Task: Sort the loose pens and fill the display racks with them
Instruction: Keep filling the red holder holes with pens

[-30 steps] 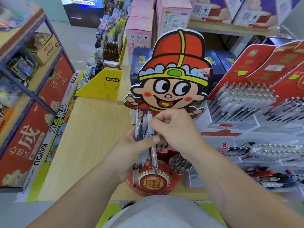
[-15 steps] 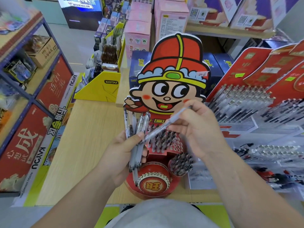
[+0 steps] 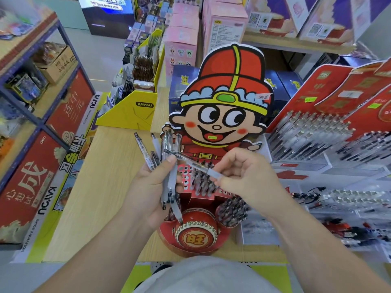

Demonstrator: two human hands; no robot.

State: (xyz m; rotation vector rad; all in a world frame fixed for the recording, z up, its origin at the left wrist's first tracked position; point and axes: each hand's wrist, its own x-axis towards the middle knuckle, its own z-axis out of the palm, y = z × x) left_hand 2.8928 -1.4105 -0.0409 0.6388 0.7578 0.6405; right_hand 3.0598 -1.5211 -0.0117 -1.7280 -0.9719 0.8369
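Note:
My left hand (image 3: 151, 187) grips a fanned bundle of several clear and grey pens (image 3: 167, 157), tips pointing down, just in front of the red cartoon-figure display rack (image 3: 224, 102). My right hand (image 3: 247, 178) pinches a single clear pen (image 3: 196, 166) by its grey grip. That pen lies almost level, and its clip end touches my left thumb. Below both hands, the rack's red tier with holes (image 3: 201, 182) holds several dark-capped pens. A round side cup (image 3: 232, 210) on the rack is full of pens too.
Red slanted pen racks (image 3: 317, 127) filled with pens stand to the right, with white trays of pens (image 3: 349, 199) below them. A yellow card display box (image 3: 131, 111) sits at the back left of the wooden table (image 3: 101, 187). Blue-framed shelves (image 3: 42, 119) line the left aisle.
My right hand pulled one pen out of the bundle, swung it up to the right, then lowered it to lie nearly level across the rack. My left hand's bundle fanned out.

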